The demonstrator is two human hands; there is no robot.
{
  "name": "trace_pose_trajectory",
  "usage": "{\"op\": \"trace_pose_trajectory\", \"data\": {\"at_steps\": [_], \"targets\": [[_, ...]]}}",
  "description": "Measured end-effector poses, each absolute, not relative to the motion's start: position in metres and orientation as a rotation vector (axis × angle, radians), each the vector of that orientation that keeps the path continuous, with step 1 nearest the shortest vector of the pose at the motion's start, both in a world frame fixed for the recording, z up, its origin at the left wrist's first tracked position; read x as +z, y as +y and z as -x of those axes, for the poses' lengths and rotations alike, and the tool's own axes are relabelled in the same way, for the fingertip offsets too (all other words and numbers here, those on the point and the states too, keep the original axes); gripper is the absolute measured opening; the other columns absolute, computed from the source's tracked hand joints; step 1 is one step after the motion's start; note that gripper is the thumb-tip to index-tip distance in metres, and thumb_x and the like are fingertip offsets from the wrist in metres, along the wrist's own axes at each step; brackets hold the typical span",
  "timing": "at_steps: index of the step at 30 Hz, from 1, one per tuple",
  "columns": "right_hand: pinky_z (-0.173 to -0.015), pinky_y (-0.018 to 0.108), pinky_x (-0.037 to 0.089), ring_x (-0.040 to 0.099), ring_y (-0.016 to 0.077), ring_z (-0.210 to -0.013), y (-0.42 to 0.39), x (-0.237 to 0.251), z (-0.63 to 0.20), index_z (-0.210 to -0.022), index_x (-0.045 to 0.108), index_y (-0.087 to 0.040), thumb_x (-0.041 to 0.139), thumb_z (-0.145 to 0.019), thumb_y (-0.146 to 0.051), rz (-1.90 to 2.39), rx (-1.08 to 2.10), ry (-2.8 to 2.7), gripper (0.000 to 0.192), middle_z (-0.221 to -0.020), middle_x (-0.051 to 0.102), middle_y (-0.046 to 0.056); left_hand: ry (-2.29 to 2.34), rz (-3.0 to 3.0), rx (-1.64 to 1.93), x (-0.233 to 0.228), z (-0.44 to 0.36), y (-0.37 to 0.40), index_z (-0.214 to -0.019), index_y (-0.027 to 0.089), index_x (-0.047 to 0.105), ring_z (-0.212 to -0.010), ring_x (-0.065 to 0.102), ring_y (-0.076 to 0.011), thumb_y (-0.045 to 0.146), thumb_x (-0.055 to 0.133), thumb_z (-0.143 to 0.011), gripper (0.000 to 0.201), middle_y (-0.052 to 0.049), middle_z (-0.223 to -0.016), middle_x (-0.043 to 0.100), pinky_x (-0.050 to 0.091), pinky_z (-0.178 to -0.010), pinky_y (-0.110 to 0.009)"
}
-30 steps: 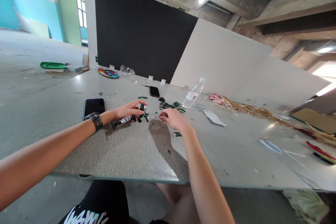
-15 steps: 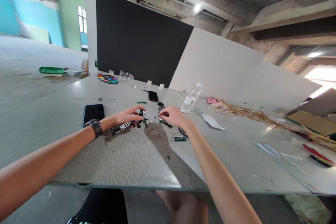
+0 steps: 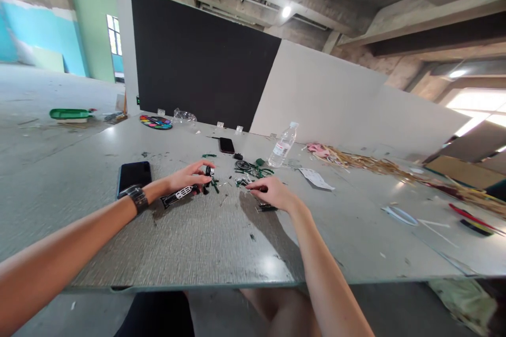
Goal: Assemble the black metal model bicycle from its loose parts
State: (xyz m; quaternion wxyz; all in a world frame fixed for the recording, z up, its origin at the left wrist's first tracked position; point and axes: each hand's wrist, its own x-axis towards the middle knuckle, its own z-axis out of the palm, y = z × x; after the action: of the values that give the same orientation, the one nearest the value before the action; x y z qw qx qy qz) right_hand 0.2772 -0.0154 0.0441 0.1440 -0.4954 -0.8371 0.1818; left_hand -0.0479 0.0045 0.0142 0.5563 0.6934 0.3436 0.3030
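Observation:
My left hand [image 3: 185, 176] is curled around a long black-and-white model part [image 3: 179, 196] lying low over the table. A small black round piece [image 3: 208, 170] shows between its thumb and forefinger. Just beyond the fingertips lies a thin green piece [image 3: 214, 185]. My right hand [image 3: 274, 192] reaches down with its fingers drawn together at a cluster of small green and silver parts [image 3: 241, 182]; whatever they pinch is too small to make out. Below that palm is a dark narrow part [image 3: 266, 208]. Behind it are a small spoked wheel [image 3: 245, 166] and green frame-like pieces [image 3: 263, 172].
A phone [image 3: 134, 176] lies by my left wrist, another phone [image 3: 226, 145] farther back. A water bottle [image 3: 283, 146] stands beyond my right hand, near a paper sheet [image 3: 316, 179]. A paint palette [image 3: 156, 122] and brown strips [image 3: 367, 163] lie along the back.
My right hand has come nearer and lower, from above the wheel to the small parts in front, uncovering the wheel and green pieces. My left hand keeps its hold, and the view has shifted slightly.

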Motion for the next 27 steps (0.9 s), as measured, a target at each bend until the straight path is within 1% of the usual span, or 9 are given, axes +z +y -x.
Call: {"op": "trace_pose_trajectory", "data": {"at_steps": [5,9,15,20,25,27], "targets": [[-0.076,0.031,0.049,0.069,0.0213,-0.084,-0.017,0.045,-0.278,-0.117,0.076,-0.026,0.061,-0.093,-0.035,1.492,0.507,-2.483,0.030,-0.105,0.078,0.006,0.812,-1.638,0.720,0.013,0.049,0.005,-0.134,0.023,0.044,-0.072,0.062,-0.0161,0.049,0.068,-0.086,0.060,-0.002,-0.093,0.056,0.050,-0.060,-0.029],[-0.076,0.030,0.047,0.069,0.0207,-0.088,-0.017,0.042,-0.274,-0.114,0.077,-0.025,0.061,-0.092,-0.032,1.506,0.523,-2.459,0.028,-0.109,0.077,0.006,0.810,-1.655,0.715,0.013,0.051,0.005,-0.135,0.025,0.043,-0.075,0.062,-0.0171,0.050,0.066,-0.087,0.059,-0.002,-0.094,0.057,0.051,-0.062,-0.029],[-0.074,0.028,0.047,0.068,0.0186,-0.080,-0.017,0.040,-0.269,-0.111,0.078,-0.026,0.060,-0.093,-0.029,1.490,0.439,-2.447,0.027,-0.101,0.079,0.005,0.807,-1.655,0.712,0.013,0.050,0.004,-0.134,0.025,0.043,-0.075,0.062,-0.0168,0.049,0.066,-0.087,0.058,-0.001,-0.092,0.058,0.050,-0.060,-0.027],[-0.075,0.028,0.048,0.069,0.0184,-0.081,-0.015,0.035,-0.269,-0.112,0.078,-0.026,0.059,-0.093,-0.027,1.447,0.386,-2.453,0.027,-0.100,0.079,0.004,0.813,-1.649,0.721,0.014,0.050,0.004,-0.135,0.024,0.044,-0.075,0.063,-0.0175,0.049,0.067,-0.087,0.059,-0.002,-0.093,0.058,0.050,-0.060,-0.028],[-0.082,0.029,0.050,0.072,0.0198,-0.093,-0.012,0.032,-0.267,-0.111,0.078,-0.027,0.058,-0.093,-0.025,1.400,0.379,-2.499,0.028,-0.107,0.078,0.004,0.814,-1.654,0.725,0.015,0.050,0.003,-0.134,0.025,0.045,-0.075,0.062,-0.0171,0.049,0.067,-0.087,0.057,-0.002,-0.092,0.058,0.051,-0.062,-0.029],[-0.084,0.030,0.051,0.072,0.0205,-0.094,-0.012,0.031,-0.266,-0.111,0.079,-0.027,0.058,-0.093,-0.024,1.409,0.362,-2.513,0.028,-0.107,0.078,0.004,0.816,-1.656,0.720,0.014,0.050,0.004,-0.135,0.025,0.045,-0.074,0.062,-0.0171,0.050,0.066,-0.087,0.058,-0.001,-0.091,0.058,0.051,-0.061,-0.029]]}}
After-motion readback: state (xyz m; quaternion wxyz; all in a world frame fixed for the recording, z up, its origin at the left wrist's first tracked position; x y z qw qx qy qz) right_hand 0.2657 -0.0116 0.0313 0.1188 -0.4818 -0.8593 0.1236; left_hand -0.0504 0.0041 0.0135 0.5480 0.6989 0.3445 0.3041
